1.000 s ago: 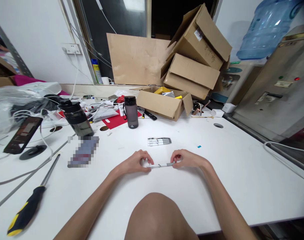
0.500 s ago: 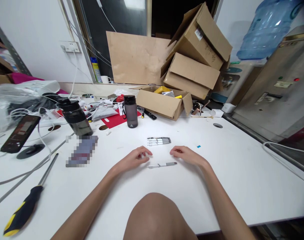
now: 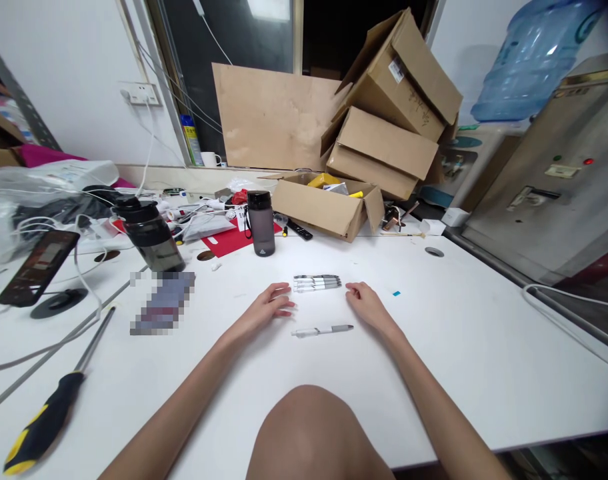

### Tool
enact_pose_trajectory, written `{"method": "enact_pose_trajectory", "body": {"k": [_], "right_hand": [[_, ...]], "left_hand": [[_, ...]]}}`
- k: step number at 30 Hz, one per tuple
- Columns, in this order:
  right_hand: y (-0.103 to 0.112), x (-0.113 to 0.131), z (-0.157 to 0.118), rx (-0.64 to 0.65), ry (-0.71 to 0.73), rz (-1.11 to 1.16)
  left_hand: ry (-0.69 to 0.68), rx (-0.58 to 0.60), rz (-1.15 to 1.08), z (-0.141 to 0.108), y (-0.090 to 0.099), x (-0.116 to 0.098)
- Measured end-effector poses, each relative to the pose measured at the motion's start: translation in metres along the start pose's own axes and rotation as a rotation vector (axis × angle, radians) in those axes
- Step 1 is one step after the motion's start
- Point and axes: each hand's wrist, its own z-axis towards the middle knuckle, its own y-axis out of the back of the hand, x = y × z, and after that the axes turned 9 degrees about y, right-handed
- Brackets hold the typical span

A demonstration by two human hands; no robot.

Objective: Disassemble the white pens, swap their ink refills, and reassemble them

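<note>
Several pens (image 3: 317, 283) lie side by side in a compact row on the white table (image 3: 464, 373). Nearer to me, a single grey and white pen (image 3: 323, 331) lies crosswise, apart from the row. My left hand (image 3: 271, 305) is just left of the row's left ends, fingers apart, holding nothing. At the row's right ends is my right hand (image 3: 365, 301), its fingers curled together close to the pen tips; whether they touch, or pinch anything, I cannot make out.
Left are a screwdriver (image 3: 59, 400), a phone on a stand (image 3: 39, 267) and a dark bottle (image 3: 151, 237). Behind the pens stand a grey bottle (image 3: 262, 225) and an open cardboard box (image 3: 324, 203). A small blue piece (image 3: 396, 293) lies right of my right hand.
Both hands have moved forward, away from the single pen to the two ends of the pen row. The fingers of my left hand have spread more.
</note>
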Motion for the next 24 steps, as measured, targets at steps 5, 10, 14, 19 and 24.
{"method": "enact_pose_trajectory", "body": {"k": [5,10,14,19,24], "right_hand": [[-0.004,-0.004,0.002,0.003,0.047,0.002],[-0.005,-0.001,0.000,0.014,0.091,-0.017],[-0.006,0.000,0.001,0.008,0.096,0.003],[-0.010,-0.005,0.006,-0.053,0.036,0.182],[-0.017,-0.003,0.010,-0.163,-0.084,0.378]], "left_hand": [[0.012,0.030,-0.043,-0.001,-0.002,0.001],[0.048,0.039,-0.092,-0.001,-0.003,0.002],[0.053,0.048,-0.106,0.000,-0.002,0.003],[0.034,0.047,-0.104,-0.001,-0.002,0.002],[-0.010,0.018,-0.126,-0.002,-0.005,0.001]]}}
